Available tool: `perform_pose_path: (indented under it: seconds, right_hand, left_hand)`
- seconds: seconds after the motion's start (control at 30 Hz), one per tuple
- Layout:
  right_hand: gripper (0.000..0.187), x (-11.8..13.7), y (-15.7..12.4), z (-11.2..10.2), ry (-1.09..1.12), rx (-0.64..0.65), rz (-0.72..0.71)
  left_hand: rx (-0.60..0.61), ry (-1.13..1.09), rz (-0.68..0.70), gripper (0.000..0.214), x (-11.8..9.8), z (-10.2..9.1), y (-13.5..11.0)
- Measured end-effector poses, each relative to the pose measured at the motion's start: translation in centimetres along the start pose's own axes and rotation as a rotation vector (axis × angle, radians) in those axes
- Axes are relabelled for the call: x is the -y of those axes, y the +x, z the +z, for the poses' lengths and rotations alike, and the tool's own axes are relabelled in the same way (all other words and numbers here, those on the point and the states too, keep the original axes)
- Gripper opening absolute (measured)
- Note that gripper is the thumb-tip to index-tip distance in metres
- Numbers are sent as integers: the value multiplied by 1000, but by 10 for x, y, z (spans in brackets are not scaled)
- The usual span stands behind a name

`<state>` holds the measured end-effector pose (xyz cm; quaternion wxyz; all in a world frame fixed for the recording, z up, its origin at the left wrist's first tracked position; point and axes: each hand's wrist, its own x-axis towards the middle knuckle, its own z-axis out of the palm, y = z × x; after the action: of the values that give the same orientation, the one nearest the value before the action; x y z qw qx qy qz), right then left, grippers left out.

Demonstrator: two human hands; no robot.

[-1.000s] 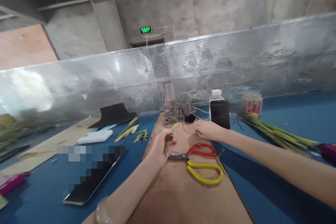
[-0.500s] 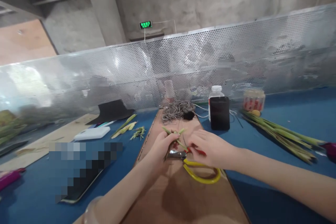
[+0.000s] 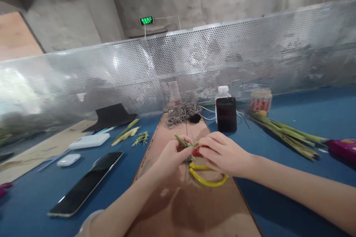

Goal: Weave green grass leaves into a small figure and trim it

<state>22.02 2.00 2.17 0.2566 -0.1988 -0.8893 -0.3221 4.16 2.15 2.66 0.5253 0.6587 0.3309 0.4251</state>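
- Left hand (image 3: pixel 171 158): thumb and fingertips pinched on a small bundle of thin green stems (image 3: pixel 184 143). The bundle is held just above the long brown cardboard board (image 3: pixel 194 207), with its tips slanting up and away to the left.
- Right hand (image 3: pixel 224 152): fingers curled, with the fingertips meeting the left hand's at the bundle's lower end. Whether they grip the stems or something fine around them cannot be told.
- Scissors with one red and one yellow loop handle (image 3: pixel 207 181): flat on the board directly beneath both hands. The right hand mostly hides the red loop, and the blades are hidden too.
- Heap of grey elastic bands (image 3: pixel 182 113): at the far end of the board, near an upright black phone (image 3: pixel 226 114) propped against a white-capped bottle (image 3: pixel 223 90).
- Long green stalks (image 3: pixel 286 135): lying on the blue table top (image 3: pixel 292 192) to the right of the board, well apart from the hands.
- Flat black smartphone (image 3: pixel 86 183): on the table to the left of the board.
- Handling note (a judgement): the stems look thin and apt to fan out. A firm left pinch close to where the right fingertips work, with the stem ends level, would suit. The hands are best held clear of the scissors so nothing snags.
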Motion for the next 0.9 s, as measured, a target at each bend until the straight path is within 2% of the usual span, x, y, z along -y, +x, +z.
perform_pose_path:
  seconds: [0.2,0.43,0.63,0.73,0.9]
  right_hand:
    - [12,3,0,2,137,-1,31]
    - [15,-1,-4,5,281,-5,20]
    - [12,0,2,-2,440,36,174]
    - [14,0,6,-9,533,15,247]
    - [21,-2,8,-15,608,23,292]
  left_hand:
    - [46,44,-13,14,8,-1,1]
    - [93,58,-64,7,8,8,-1]
    - [101,116,-54,6,6,9,-3]
    - [111,133,-28,5,5,9,-4]
    - [94,95,-38,6,7,10,-3]
